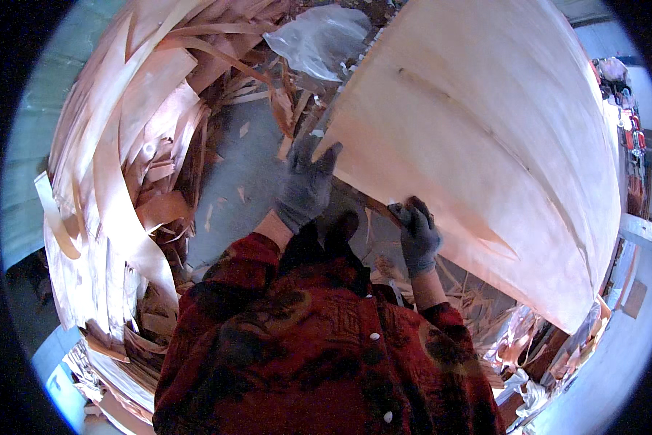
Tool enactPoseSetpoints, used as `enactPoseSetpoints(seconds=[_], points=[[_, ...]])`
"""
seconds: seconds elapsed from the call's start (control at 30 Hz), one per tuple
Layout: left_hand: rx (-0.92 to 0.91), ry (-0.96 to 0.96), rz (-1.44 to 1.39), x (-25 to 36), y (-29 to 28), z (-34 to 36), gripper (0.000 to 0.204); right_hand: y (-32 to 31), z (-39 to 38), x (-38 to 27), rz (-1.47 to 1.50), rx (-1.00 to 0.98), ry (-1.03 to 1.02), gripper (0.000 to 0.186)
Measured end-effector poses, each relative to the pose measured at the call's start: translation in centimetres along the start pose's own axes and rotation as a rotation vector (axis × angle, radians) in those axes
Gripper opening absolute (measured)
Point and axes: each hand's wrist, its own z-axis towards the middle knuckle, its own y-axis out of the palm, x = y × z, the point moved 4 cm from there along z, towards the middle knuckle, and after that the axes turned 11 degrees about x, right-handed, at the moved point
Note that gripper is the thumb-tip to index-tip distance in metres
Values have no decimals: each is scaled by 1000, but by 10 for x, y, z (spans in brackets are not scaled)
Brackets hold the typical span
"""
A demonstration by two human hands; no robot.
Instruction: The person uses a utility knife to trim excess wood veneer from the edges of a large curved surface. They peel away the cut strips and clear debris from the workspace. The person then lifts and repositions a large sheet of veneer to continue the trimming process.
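Note:
My left hand (304, 185), in a grey glove, is beside the near-left edge of a large pale veneer sheet (471, 138), fingers apart and pointing forward with nothing visibly held. My right hand (417, 232), also gloved, is closed at the sheet's lower edge, around or against a narrow brown piece (377, 205) that lies along that edge. I cannot make out exactly what its fingers hold. The sheet lies broad and flat on the right, with a long dark crease or streak across it.
Piled veneer strips and scraps (119, 210) fill the left side. A translucent plastic piece (319, 40) lies at the far middle. Grey floor (235, 163) with scattered shavings shows between pile and sheet. More scraps (529, 348) lie at lower right, and cluttered objects (627, 116) stand at far right.

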Motion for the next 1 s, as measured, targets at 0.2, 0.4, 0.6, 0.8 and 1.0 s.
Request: enactPoseSetpoints(seconds=[0.2, 0.4, 0.6, 0.8, 1.0], points=[[-115, 67, -84, 35, -6, -28, 57, -1, 0, -8, 46, 28, 0, 24], [-74, -10, -159, 40, -12, -32, 58, 1, -2, -6, 46, 20, 20, 23], [16, -5, -167, 31, -17, -19, 55, 3, -6, -13, 37, 47, -92, 31], [46, -34, -81, 26, -7, 8, 55, 1, -4, -19, 44, -9, 22, 24], [-152, 48, -29, 20, 15, 29, 54, -4, -5, -18, 200, -18, 142, 17]])
